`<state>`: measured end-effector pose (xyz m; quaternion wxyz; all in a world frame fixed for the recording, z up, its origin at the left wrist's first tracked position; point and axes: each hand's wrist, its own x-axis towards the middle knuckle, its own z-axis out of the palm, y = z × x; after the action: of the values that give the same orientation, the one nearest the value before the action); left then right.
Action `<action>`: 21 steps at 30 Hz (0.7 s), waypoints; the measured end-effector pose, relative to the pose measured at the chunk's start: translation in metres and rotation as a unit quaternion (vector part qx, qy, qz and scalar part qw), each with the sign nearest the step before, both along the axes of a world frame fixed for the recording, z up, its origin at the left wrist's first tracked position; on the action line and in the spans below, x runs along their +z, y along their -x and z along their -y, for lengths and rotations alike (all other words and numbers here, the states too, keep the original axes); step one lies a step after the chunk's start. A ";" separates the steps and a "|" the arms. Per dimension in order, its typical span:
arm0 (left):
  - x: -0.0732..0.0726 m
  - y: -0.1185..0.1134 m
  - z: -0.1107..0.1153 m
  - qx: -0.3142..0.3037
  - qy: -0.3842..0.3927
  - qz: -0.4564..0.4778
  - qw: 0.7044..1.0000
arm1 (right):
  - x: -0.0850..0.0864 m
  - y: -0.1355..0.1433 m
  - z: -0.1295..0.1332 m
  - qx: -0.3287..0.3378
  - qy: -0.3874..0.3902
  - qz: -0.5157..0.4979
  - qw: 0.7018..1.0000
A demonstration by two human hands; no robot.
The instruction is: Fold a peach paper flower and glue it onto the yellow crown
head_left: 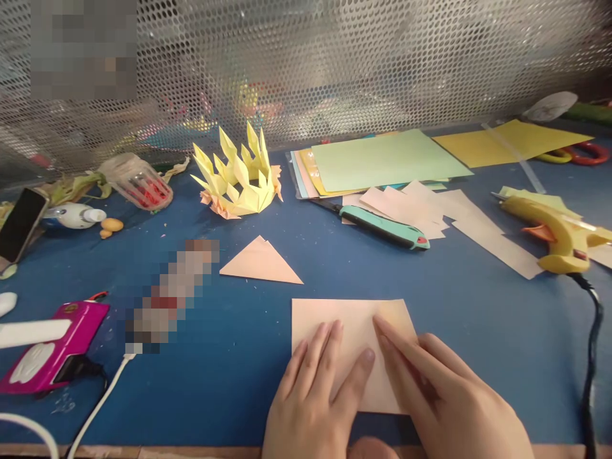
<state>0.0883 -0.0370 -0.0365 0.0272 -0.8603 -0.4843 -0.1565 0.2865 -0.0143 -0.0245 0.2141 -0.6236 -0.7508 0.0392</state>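
A pale pink sheet of paper [354, 309] lies flat on the blue table close in front of me. My left hand [313, 389] rests on its left part, open, the fingers flat and the thumb apart. On the right part is my right hand [444, 389], its fingers closed together and their tips touching the sheet; I see nothing held between them. Beyond the sheet, to the left, lies a folded pink paper triangle [261, 261]. Farther back stands a yellow folded-paper ring with upright points [243, 182], with pink folded pieces around its base.
A teal-handled cutter [382, 226] lies by pink paper strips [497, 236]. Colored sheets [387, 159] are stacked behind. At right is a yellow glue gun [554, 223] with a black cord. Left are a clear jar [138, 182], a magenta device [57, 344] and a white cable [98, 405].
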 end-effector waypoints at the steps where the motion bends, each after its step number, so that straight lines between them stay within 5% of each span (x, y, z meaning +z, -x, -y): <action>1: 0.002 -0.001 -0.001 -0.002 0.011 0.010 1.000 | 0.000 0.001 0.000 0.000 0.000 0.001 1.000; 6: 0.012 -0.014 -0.006 0.064 0.064 0.052 0.995 | 0.001 0.002 0.001 -0.004 -0.005 0.017 1.000; 14: 0.010 -0.007 -0.019 -0.007 0.068 -0.001 0.998 | 0.000 0.001 -0.002 -0.002 -0.009 0.017 1.000; 21: 0.011 -0.007 -0.019 0.003 0.064 -0.027 0.998 | 0.001 0.003 -0.003 -0.003 -0.026 0.027 0.999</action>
<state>0.0951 -0.0176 -0.0258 -0.0141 -0.8629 -0.4949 -0.1015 0.2837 -0.0116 -0.0236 0.2101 -0.6211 -0.7551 0.0018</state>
